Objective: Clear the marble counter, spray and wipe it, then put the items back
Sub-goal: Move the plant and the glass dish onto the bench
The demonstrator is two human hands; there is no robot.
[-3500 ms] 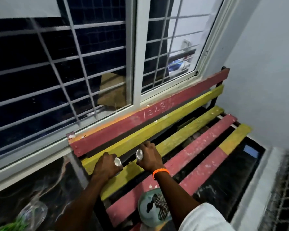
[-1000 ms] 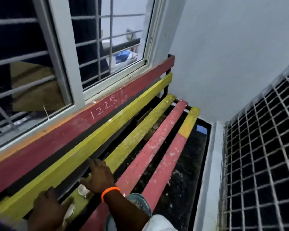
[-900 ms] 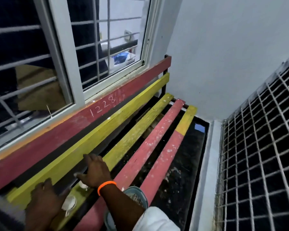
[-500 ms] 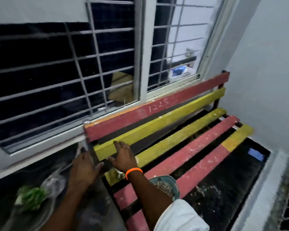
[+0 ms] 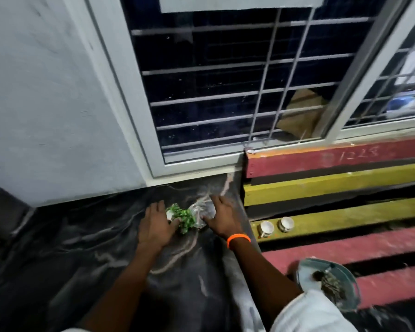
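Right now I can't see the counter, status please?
Left hand and right hand flank the green plant on the marble counter, grip unclear. Two cups parked on the bench. Nothing blocking.

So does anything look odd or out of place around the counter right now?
Two small cups sit on a yellow slat of the painted bench, an odd, narrow perch. A bowl rests on the red slats too.

Your hands (image 5: 156, 226) (image 5: 222, 218) leave the two cups (image 5: 276, 226) on the yellow slat and reach the green plant (image 5: 182, 218), frame centre.
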